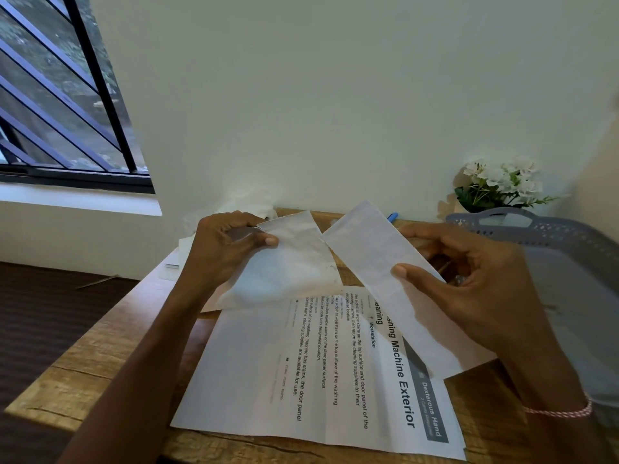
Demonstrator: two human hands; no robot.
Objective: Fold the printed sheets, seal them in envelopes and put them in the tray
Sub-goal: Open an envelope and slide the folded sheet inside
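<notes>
White paper in both hands here. The left hand (227, 249) pinches the top edge of what looks like the envelope (294, 262), thumb on the front and fingers curled behind. The right hand (469, 272) grips a folded sheet (378, 262) by its long sides, thumb on top. Both are held up just above the table (100, 356), and the strip's near corner touches the envelope's right edge.

The folded sheet is a long narrow strip – its long axis runs from near-right to far-left, with the far end angled up toward the wall. It isn't lined up with the envelope's mouth yet, as far as I can tell.

Progress-wise I'd call it early-to-middle: one sheet folded, not yet inside, nothing sealed. Another printed sheet (268, 380) lies flat underneath, creased but open – so that one's still to do. The grey tray (569, 239) sits at the right, and I can't make out any envelopes in it.
</notes>
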